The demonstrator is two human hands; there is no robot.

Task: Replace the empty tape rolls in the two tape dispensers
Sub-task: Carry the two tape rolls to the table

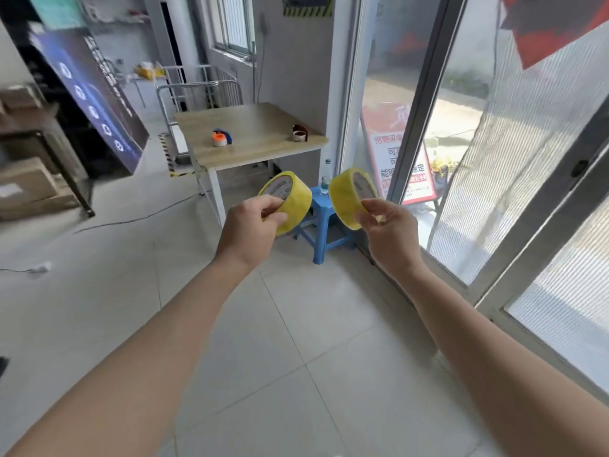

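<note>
I hold two full yellow tape rolls out in front of me, above the tiled floor. My left hand (pixel 252 225) grips the left tape roll (pixel 293 201) by its rim. My right hand (pixel 387 225) pinches the right tape roll (pixel 344 196) the same way. Farther off stands a wooden table (pixel 257 127). On it lie a blue and orange tape dispenser (pixel 221 137) towards the left and a dark red tape dispenser (pixel 300 132) near the right edge. Both hands are well short of the table.
A blue plastic stool (pixel 321 214) with a bottle (pixel 326 177) on it stands below the table's right corner. Sliding glass doors (pixel 494 192) run along the right. A leaning display board (pixel 92 100), cardboard boxes (pixel 26 189) and a floor cable (pixel 131 219) are on the left.
</note>
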